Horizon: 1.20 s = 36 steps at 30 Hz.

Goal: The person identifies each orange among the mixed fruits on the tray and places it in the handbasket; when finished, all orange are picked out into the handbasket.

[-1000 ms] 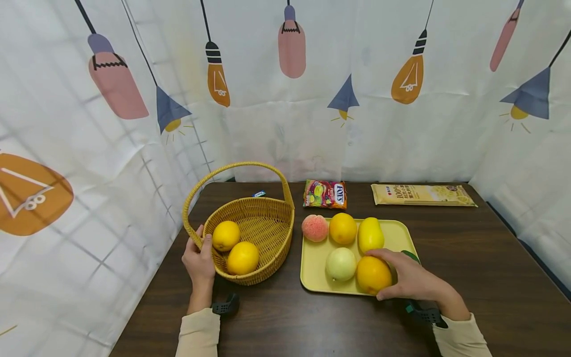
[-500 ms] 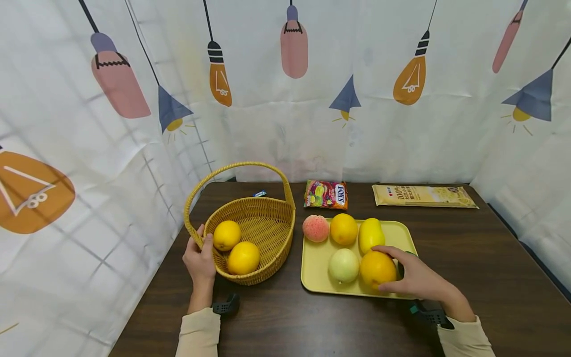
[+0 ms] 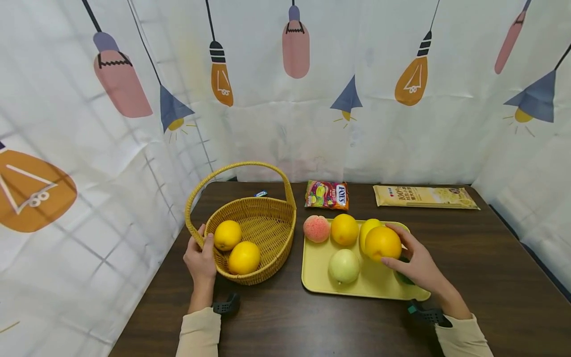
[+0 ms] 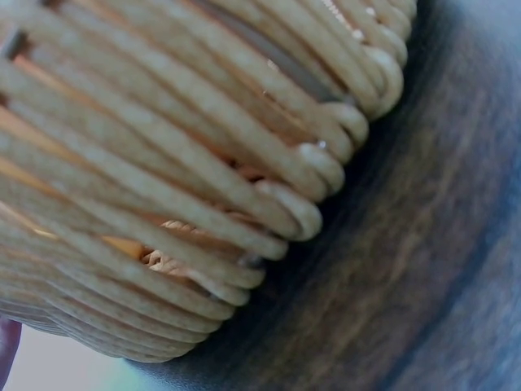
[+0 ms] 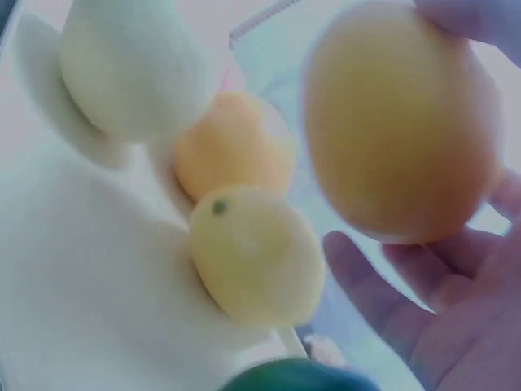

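Observation:
My right hand [image 3: 417,263] holds an orange [image 3: 382,243] between thumb and fingers, raised over the yellow tray [image 3: 318,277]. In the right wrist view that orange [image 5: 399,122] fills the upper right, apart from the fruit below. On the tray lie a peach [image 3: 316,228], another orange [image 3: 344,229], a pale green round fruit [image 3: 343,266] and a longish yellow fruit [image 3: 367,227], partly hidden. A dark green item [image 3: 405,277] shows under my right hand. At left, my left hand [image 3: 201,263] grips the side of a wicker basket [image 3: 272,218], thumb at the rim. Two oranges [image 3: 236,248] lie inside it.
Behind the tray are a candy bag [image 3: 327,195] and a long beige food packet [image 3: 426,197]. A small blue-and-white item [image 3: 260,194] lies behind the basket, whose tall handle [image 3: 250,163] arches upward. A patterned curtain [image 3: 267,124] borders the dark table [image 3: 285,322].
My right hand has lifted the orange from the tray's front, moving it up and away from me, so it now overlaps the yellow fruit. The left hand and basket have stayed put.

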### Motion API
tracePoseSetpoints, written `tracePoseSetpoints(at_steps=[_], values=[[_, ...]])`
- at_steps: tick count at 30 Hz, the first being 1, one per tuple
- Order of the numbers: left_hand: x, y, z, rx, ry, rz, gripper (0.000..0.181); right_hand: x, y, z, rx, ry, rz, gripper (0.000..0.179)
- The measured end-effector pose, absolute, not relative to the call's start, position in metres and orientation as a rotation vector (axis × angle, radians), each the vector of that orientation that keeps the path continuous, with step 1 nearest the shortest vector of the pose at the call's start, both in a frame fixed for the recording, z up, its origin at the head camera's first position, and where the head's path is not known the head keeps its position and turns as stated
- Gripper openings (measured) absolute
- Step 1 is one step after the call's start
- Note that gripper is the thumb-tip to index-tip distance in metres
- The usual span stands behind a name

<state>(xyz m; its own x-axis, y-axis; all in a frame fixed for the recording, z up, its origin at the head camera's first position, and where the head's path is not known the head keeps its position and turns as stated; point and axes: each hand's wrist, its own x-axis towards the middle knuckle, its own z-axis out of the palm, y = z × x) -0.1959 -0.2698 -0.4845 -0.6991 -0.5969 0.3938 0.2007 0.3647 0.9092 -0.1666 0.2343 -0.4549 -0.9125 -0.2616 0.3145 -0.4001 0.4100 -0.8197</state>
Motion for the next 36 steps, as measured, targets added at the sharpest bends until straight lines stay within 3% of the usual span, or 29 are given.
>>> tracePoseSetpoints(at_steps=[15,36], values=[[-0.197,-0.270,-0.484,0.332,-1.903,-1.408,0.039,-0.185,0.195,-0.432,0.787,-2.245,1.787,0.076],[-0.196,-0.270,-0.484,0.346,-1.908,-1.398,0.039,-0.200,0.096,-0.425,0.669,-2.243,1.970,0.076]])
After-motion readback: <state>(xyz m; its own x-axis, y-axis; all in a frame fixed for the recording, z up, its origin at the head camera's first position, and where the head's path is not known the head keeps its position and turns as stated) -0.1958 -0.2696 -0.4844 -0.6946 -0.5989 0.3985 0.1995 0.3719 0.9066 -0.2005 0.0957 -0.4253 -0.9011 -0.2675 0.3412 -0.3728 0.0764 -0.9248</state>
